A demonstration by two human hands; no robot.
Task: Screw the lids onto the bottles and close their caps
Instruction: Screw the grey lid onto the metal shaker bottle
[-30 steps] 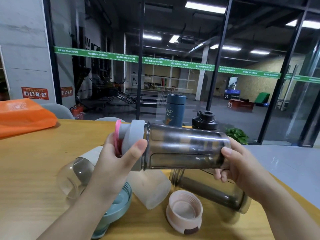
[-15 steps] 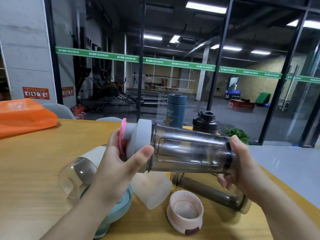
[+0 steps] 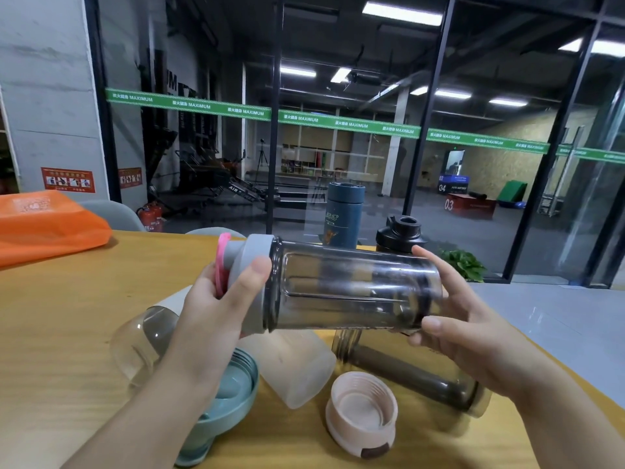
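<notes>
I hold a smoky transparent bottle (image 3: 355, 286) sideways above the table. My left hand (image 3: 216, 313) wraps its grey lid (image 3: 250, 265), whose pink cap (image 3: 221, 262) stands open at the left end. My right hand (image 3: 463, 319) cups the bottle's base, with the fingers spread. Below lie a frosted bottle (image 3: 297, 367), a clear bottle (image 3: 142, 340), a dark glass bottle (image 3: 416, 374), an upturned pink lid (image 3: 362, 411) and a teal lid (image 3: 230, 401).
The wooden table (image 3: 67, 316) carries an orange bag (image 3: 44, 221) at the far left. A dark blue flask (image 3: 343, 214) and a black-lidded bottle (image 3: 400, 231) stand at the far edge, before a glass wall. The table's right edge runs diagonally near my right arm.
The bottle has shifted slightly right and up. My right hand has loosened from a closed grasp on the base, and its fingers are now spread. The left hand stays on the lid.
</notes>
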